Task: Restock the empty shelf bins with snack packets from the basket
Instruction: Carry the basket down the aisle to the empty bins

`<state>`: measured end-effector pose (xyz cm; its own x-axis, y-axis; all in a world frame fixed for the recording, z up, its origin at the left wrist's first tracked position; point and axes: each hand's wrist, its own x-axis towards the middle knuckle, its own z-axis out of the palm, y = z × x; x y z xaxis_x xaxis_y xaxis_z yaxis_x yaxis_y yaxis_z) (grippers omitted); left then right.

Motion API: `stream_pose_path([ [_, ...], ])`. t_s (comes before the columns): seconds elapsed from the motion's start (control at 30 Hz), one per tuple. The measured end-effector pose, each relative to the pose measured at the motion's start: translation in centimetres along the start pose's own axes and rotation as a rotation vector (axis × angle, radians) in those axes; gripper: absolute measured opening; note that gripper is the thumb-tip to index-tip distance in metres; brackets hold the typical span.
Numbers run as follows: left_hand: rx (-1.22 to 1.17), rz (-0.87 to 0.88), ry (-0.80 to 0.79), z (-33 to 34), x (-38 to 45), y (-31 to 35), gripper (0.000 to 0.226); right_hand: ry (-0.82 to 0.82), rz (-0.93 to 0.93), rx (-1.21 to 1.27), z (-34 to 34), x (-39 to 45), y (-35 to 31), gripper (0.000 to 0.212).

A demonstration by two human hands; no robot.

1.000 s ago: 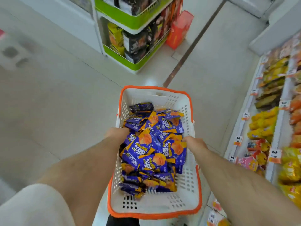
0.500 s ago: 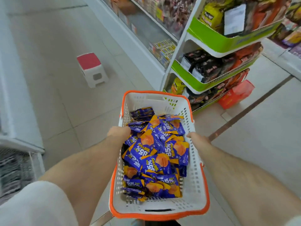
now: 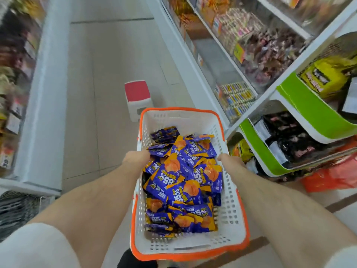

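A white plastic basket (image 3: 230, 225) with an orange rim is carried in front of me at waist height. It holds several purple and orange snack packets (image 3: 179, 182) marked 85%. My left hand (image 3: 136, 158) grips the basket's left rim, fingers curled over the edge. My right hand (image 3: 230, 161) grips the right rim in the same way. Clear shelf bins (image 3: 214, 60) run along the right side of the aisle; one bin in the middle row looks bare.
A low stool (image 3: 137, 97) with a red seat stands on the tiled floor just beyond the basket. A green and white display rack (image 3: 301, 120) with dark and yellow packets is at the right. Another shelf unit (image 3: 44, 105) lines the left side.
The view has swung left, from the far rack and floor to the aisle with the clear bins. The stool is now straight ahead. Both hands keep hold of the basket.
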<state>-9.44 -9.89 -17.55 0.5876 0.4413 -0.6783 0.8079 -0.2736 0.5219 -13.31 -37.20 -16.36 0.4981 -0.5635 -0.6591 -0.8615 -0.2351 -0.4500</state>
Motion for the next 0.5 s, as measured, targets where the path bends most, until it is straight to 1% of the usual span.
stream_pose_path([
  [0.07,-0.023,-0.012,-0.026,0.5,2.1,3.4,0.026,-0.003,-0.035,0.003,0.0,2.4,-4.0,0.035],
  [0.23,-0.161,-0.079,-0.041,1.7,9.3,12.5,0.019,0.000,-0.070,-0.021,0.7,9.0,-14.4,0.052],
  [0.3,-0.200,-0.079,-0.090,2.3,12.8,16.1,0.017,0.012,-0.078,-0.052,1.3,11.8,-18.7,0.058],
  [0.37,-0.206,-0.089,-0.128,3.0,16.3,19.6,0.015,0.012,-0.068,-0.055,1.7,14.1,-22.7,0.056],
  [0.43,-0.165,-0.114,-0.099,3.6,19.3,23.4,0.017,0.021,-0.051,-0.023,2.1,16.1,-26.9,0.057],
  [0.5,-0.157,-0.121,-0.068,4.2,22.0,26.8,0.012,-0.001,-0.042,0.024,2.3,18.2,-30.7,0.068],
])
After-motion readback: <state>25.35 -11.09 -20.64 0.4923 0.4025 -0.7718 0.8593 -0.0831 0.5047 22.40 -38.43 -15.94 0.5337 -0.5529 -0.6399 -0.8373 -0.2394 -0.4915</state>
